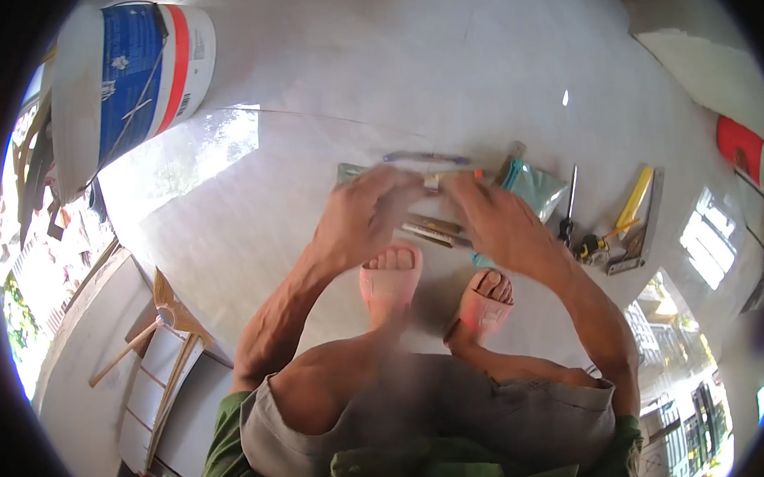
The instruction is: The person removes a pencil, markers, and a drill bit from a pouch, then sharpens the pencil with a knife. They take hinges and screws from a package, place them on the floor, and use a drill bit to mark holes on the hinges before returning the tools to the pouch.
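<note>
Head view: the strip (pixel 433 182) lies with its long axis left to right, just beyond the feet (pixel 390 276). The left hand (pixel 364 218) clasps its left end. The right hand (pixel 501 225) meets its right end, but blur hides the grip.

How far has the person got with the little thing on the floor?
Laid out already: screwdriver, yellow-handled tool and plastic bag lie on the floor. In hand: left hand and right hand meet at a small piece, blurred, so the grip is unclear. To do: the tools lie untouched, so it probably looks early.
</note>
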The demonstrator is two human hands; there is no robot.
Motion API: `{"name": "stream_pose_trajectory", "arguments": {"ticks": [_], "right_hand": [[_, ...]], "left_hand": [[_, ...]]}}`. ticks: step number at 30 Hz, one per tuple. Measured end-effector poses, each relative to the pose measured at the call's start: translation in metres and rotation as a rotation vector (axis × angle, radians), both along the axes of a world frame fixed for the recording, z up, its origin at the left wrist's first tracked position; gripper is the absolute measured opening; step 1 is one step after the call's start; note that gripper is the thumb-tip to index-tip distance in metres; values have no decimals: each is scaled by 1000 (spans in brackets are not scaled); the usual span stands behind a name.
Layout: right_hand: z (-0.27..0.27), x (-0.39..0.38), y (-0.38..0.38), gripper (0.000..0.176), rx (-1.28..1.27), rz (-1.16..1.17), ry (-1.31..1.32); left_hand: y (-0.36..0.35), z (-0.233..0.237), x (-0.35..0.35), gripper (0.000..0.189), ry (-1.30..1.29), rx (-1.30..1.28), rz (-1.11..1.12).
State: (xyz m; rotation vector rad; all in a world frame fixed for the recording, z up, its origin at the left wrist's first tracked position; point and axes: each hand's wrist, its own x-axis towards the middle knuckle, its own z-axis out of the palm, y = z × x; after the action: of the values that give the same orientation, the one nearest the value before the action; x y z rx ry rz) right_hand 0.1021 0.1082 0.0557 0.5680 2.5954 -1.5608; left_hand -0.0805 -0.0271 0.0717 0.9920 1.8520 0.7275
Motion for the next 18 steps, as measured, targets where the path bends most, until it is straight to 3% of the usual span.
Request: {"name": "stream_pose_trajectory", "arguments": {"ticks": [2, 4, 6, 8, 11, 13, 15, 16, 18], "right_hand": [[45, 35, -19, 33, 48, 70, 19], [73, 44, -16, 47, 84, 171, 3], [97, 50, -13, 72, 90, 318, -52], [102, 50, -14, 66, 128, 255, -3], [114, 58, -21, 60, 188, 179, -15], [122, 73, -21, 57, 251, 64, -81], [103, 83, -27, 54, 274, 23, 20], [102, 86, -31, 53, 263, 33, 74], [109, 86, -31, 53, 277, 38, 38]], "left_hand": [[-16, 36, 19, 7, -14, 97, -56], [-16, 68, 29, 17, 27, 247, -168], [-19, 87, 41, 22, 24, 308, -171], [-11, 92, 40, 21, 25, 325, -109], [-40, 82, 41, 10, 50, 352, 170], [-73, 81, 26, 12, -16, 263, 438], [-85, 73, 18, 19, -119, 193, 686], [-52, 90, 34, 23, -36, 110, 442], [-31, 61, 35, 24, -347, 100, 279]]}}
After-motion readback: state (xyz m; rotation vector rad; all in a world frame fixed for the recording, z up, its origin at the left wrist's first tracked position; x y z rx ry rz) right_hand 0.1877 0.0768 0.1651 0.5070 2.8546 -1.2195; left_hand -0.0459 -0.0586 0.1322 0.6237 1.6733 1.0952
